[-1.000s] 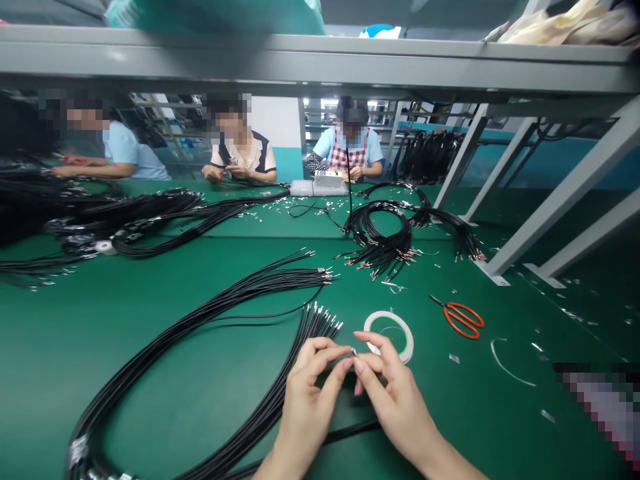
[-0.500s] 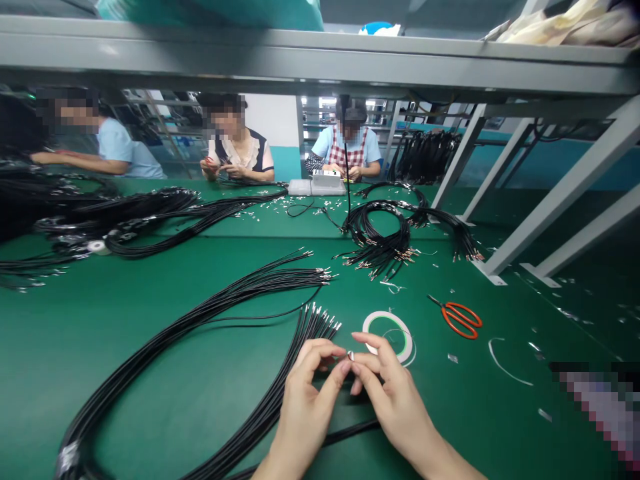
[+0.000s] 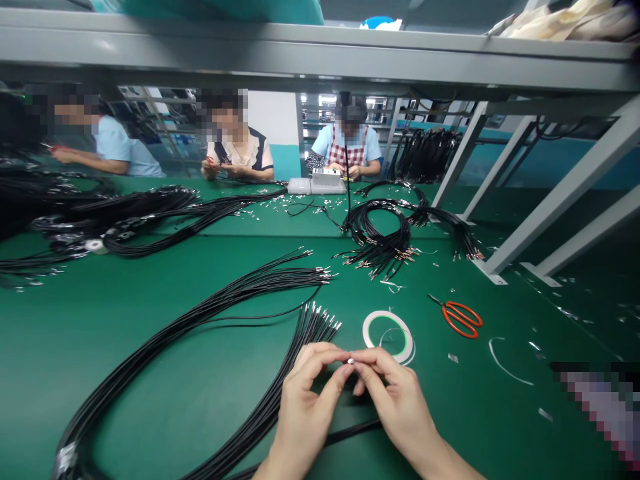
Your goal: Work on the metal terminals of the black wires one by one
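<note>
My left hand (image 3: 305, 400) and right hand (image 3: 395, 400) pinch a small metal terminal (image 3: 351, 361) between their fingertips at six o'clock, with black wires (image 3: 300, 347) at ten o'clock and a tape roll (image 3: 389, 338) at two o'clock.

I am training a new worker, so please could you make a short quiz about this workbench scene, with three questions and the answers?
1. True or false: the left hand and the right hand pinch a small metal piece between them.
2. Which is nearest the right hand? A) white tape roll B) orange-handled scissors C) white box
3. Fill in: the co-worker furthest right across the bench wears a checked ____.

Key: 1 true; 2 A; 3 apron.
</note>
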Demonstrator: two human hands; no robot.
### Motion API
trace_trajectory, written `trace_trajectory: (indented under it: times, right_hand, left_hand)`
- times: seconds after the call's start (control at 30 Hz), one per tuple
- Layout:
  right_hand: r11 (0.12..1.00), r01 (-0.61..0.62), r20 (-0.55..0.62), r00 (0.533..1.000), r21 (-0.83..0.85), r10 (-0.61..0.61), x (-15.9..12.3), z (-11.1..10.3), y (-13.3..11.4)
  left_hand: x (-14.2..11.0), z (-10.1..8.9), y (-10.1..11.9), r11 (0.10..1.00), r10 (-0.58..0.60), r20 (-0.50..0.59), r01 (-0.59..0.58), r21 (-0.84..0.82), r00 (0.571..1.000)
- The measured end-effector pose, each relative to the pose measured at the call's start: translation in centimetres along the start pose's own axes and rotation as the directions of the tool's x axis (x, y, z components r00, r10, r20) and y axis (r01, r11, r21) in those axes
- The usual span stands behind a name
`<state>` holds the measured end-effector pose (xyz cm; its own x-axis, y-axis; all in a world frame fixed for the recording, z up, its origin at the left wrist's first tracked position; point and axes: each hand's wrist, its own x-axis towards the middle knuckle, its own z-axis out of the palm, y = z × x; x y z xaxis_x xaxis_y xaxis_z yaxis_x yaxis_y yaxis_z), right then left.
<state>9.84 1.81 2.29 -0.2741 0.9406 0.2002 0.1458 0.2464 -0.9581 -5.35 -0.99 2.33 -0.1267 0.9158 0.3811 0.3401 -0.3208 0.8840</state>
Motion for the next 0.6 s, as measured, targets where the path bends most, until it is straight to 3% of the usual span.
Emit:
trace_trajectory:
  times: [0.27,0.37,0.47,0.6]
  right_hand:
    - [0.995,-0.072,0.024,0.997,0.066,0.071,-0.21,0.34,-0.31]
    - [0.995,-0.075,0.028,0.997,0.067,0.073,-0.31,0.31,-0.39]
    - [0.995,-0.072,0.03,0.997,0.076,0.07,-0.38,0.24,-0.41]
    - [0.996,-0.048,0.043,0.998,0.069,0.045,-0.2,0.2,-0.24]
  left_hand:
    - [-0.64,0.51,-0.52,0.985,0.17,-0.125,-0.174,-0.022,0.978]
    - [-0.66,0.58,-0.65,0.983,0.179,-0.141,-0.183,-0.018,0.974]
    - [-0.62,0.52,-0.64,0.992,0.118,-0.124,-0.122,-0.026,0.985]
    - [-0.58,0.48,-0.42,0.994,-0.051,-0.04,0.047,-0.095,0.998]
